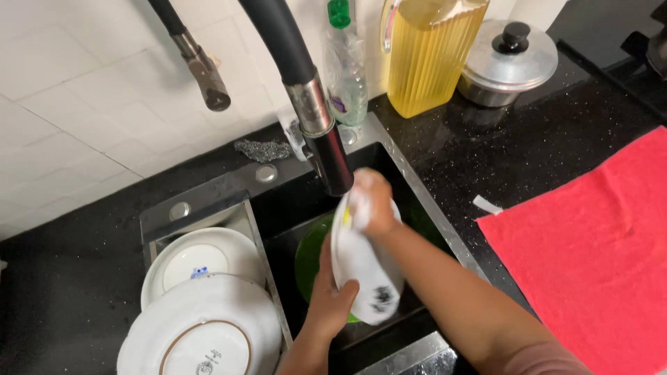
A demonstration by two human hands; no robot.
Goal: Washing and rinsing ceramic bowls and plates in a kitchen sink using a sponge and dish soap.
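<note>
Head view: a black tabletop (486, 146) carries a red towel (597, 257) and a sink (417, 187) — two white plates (201, 326) rest at its left. Over the sink, under the tap (326, 146), the left hand (330, 298) grips a white dish (361, 267) by its edge. The right hand (372, 201) is closed on a sponge (347, 215) against it — a green bowl (309, 253) lies below.

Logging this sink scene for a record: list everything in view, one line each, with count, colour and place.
Dish: one, white, held over the sink.
Green bowl: one, in the sink basin.
Plates: two, white, stacked in the left rack.
Faucet: one, black and steel, above the sink.
Steel scrubber: one, grey, behind the sink.
Soap bottle: one, clear, green cap, behind the sink.
Oil jug: one, yellow, on the counter.
Lidded pot: one, silver, back right.
Towel: one, red, right counter.
Left hand: grips the dish's lower edge.
Right hand: soapy, rubbing the dish.
</note>
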